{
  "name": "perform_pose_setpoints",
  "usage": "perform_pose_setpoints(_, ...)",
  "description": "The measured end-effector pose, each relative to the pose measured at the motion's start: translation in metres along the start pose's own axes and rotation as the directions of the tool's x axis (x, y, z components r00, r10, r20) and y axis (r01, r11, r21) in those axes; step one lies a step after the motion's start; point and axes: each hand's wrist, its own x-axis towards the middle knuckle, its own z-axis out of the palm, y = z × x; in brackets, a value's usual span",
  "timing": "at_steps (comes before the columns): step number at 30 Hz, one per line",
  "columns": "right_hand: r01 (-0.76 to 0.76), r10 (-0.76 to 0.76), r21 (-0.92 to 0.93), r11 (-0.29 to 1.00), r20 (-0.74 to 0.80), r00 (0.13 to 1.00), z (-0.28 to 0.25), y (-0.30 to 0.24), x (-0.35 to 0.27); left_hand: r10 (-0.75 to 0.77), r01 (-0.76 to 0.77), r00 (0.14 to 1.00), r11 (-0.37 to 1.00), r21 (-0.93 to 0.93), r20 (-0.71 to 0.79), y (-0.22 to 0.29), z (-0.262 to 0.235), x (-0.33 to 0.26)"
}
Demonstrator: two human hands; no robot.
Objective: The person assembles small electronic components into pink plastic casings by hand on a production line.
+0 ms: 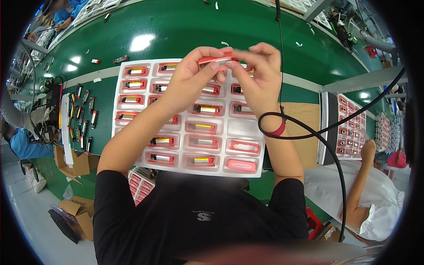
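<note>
Over the far part of a white moulded tray (244, 128), both my hands hold one small red plastic casing (226, 51) with a silvery part inside. My left hand (187, 84) is closed on its left end, with the thumb along the near side. At the other end, my right hand (260, 77) pinches it with thumb and fingers; some of these fingers are smeared by motion. Beneath, the tray's compartments hold red casings, many with a silver-and-yellow battery-like cell (207, 109). One pink-red casing (241, 164) at the near right corner lies with its closed face up.
Loose cells (84, 117) lie on the green table (176, 31) at left, near cardboard boxes (79, 161). A black cable (329, 154) loops across my right forearm. At right are a brown board (304, 128), another filled tray (349, 101) and a person in white (375, 198).
</note>
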Motion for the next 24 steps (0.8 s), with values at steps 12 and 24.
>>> perform_pose_setpoints(12, -0.194, 0.129, 0.198, 0.961, 0.299, 0.945, -0.017, -0.004, 0.005, 0.076, -0.074, 0.997, 0.962, 0.262, 0.004, 0.02, 0.011, -0.011)
perform_pose_setpoints(24, 0.857, -0.856, -0.174, 0.485, 0.107, 0.506, -0.025, -0.033, -0.004, 0.702, -0.76, 0.526, 0.133, 0.636, 0.481, 0.048, 0.001, -0.027)
